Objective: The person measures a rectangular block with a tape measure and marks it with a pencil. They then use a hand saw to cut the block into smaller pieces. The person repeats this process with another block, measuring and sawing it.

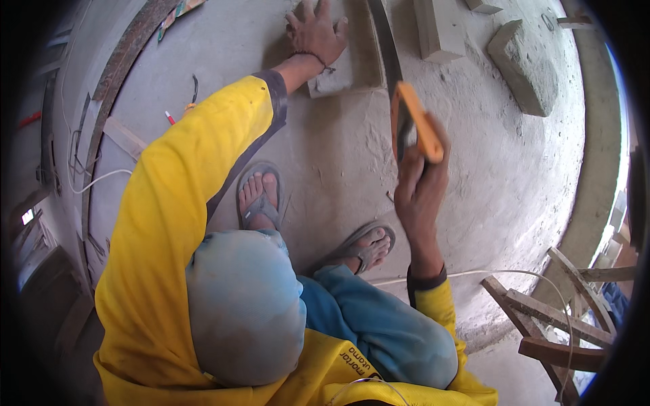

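My left hand (317, 38) lies on a pale grey block (361, 58), fingers spread and palm down. A cord bracelet circles that wrist. My right hand (422, 190) grips the orange handle (429, 134) of a handsaw, to the right of my knees. The dark saw blade (389, 48) runs away from me along the block's right side and leaves the top of the picture. Whether its teeth are in the block or beside it, I cannot tell. Both sandalled feet (260, 195) are on the concrete floor, below the block.
Right of the blade lie a squared block piece (439, 33) and a rough concrete chunk (525, 71). Wooden pieces (563, 319) are piled at lower right, near a white cable (500, 272). Left of my sleeve are a red-and-white pen-like item (170, 118) and a wood strip (124, 138).
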The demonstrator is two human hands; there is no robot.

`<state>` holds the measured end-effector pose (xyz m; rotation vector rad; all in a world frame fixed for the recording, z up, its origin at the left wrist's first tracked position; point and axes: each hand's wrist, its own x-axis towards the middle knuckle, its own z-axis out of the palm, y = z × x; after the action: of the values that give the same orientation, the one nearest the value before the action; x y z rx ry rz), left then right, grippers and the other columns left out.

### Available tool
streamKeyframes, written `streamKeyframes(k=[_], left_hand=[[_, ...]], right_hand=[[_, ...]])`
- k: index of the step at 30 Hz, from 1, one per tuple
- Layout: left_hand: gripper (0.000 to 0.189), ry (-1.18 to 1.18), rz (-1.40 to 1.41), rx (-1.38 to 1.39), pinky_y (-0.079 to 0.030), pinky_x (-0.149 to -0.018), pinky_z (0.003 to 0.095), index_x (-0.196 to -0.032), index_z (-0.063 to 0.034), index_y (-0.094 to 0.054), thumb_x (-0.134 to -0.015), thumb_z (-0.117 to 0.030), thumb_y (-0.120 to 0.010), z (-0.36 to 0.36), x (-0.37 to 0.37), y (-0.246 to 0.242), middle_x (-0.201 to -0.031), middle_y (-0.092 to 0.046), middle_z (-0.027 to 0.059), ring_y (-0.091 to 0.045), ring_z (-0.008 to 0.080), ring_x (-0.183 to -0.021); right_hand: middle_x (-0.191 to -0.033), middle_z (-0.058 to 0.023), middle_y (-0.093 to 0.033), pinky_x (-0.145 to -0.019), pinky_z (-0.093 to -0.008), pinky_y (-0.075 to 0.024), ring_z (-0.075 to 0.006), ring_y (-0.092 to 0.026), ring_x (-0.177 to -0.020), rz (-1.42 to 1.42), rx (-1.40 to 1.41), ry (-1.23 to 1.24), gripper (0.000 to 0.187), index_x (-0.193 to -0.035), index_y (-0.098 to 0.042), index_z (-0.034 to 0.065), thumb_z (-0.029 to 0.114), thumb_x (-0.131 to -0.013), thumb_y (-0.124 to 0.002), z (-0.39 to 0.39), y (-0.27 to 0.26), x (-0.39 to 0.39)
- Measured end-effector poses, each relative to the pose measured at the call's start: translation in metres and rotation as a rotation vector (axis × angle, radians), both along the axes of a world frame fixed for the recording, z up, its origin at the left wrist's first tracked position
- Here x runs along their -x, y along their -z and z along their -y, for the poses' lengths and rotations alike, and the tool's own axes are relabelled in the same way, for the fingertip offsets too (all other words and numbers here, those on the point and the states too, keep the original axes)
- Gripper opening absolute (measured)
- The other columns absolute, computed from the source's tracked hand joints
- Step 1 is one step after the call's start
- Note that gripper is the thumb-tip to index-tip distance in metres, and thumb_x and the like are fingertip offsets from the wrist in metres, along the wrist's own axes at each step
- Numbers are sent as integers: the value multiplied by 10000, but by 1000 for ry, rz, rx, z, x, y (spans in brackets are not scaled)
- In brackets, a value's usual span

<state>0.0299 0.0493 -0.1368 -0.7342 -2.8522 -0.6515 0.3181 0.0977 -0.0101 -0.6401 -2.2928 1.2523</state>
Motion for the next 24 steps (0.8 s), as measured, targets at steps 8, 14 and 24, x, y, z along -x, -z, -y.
streamKeyframes(k=[8, 14, 24], left_hand=[[685, -104, 118, 2, -313, -1154, 655, -1559, -132, -376, -962, -405, -573, -7, -8, -16, -1615, -323, 216, -327, 514, -1447], [709, -119, 121, 21, -297, -1153, 678, -1572, -140, -372, -954, -417, -582, -9, -3, -8, -1629, -315, 211, -298, 524, -1464], [628, 62, -61, -75, -399, -1030, 669, -1473, -160, -490, -935, -460, -612, 3, 3, 5, -1529, -375, 240, -433, 569, -1250]], right_hand=[[-1048, -229, -686, -699, -438, -540, -350, -708, -802, -47, -104, -31, 377, -1445, -462, 54, 108, -1074, -424, -40, 10, 70], [-1408, -239, -557, -976, -414, -527, -362, -635, -1208, 103, -6, -11, 443, -1492, -398, -28, 170, -1096, -399, 11, 18, -56], [-1075, -223, -694, -713, -437, -541, -330, -718, -819, 44, -43, 38, 394, -1447, -454, 6, 145, -1079, -456, -8, 9, 9]])
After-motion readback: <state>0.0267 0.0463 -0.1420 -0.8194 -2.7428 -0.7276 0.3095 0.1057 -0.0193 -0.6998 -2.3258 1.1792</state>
